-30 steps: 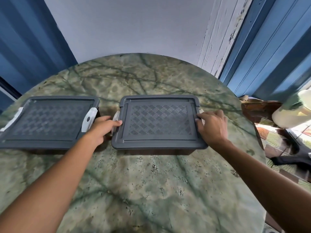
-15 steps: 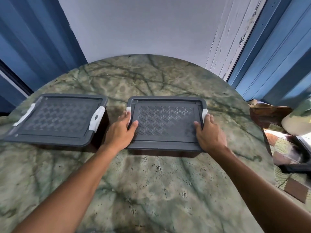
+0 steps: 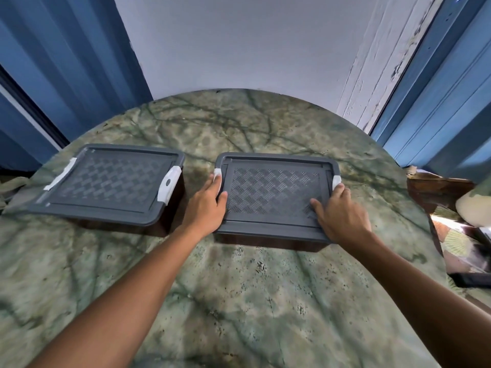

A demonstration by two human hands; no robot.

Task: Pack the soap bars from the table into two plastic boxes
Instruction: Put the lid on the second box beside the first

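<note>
Two dark plastic boxes with grey patterned lids stand side by side on the green marble table [image 3: 239,293]. The left box [image 3: 111,179] has white latches at both ends, and nothing touches it. My left hand [image 3: 206,205] lies on the left edge of the right box [image 3: 273,192], fingers stretched over its white latch and thumb on the lid. My right hand [image 3: 341,215] rests on that box's right edge, fingers over the other latch [image 3: 336,179], thumb on the lid. Both lids are on, hiding the contents. I see no soap bars.
The round table's far edge meets a pale wall between blue panels. Off the table's right edge sit a brown wooden piece [image 3: 438,189], a pale rounded object [image 3: 474,208] and a dark flat item [image 3: 470,280]. Bare marble lies in front of the boxes.
My hands have shifted from the right box's sides up onto its lid edges and latches. The view has tilted and swung a little left, so both boxes sit further right in frame.
</note>
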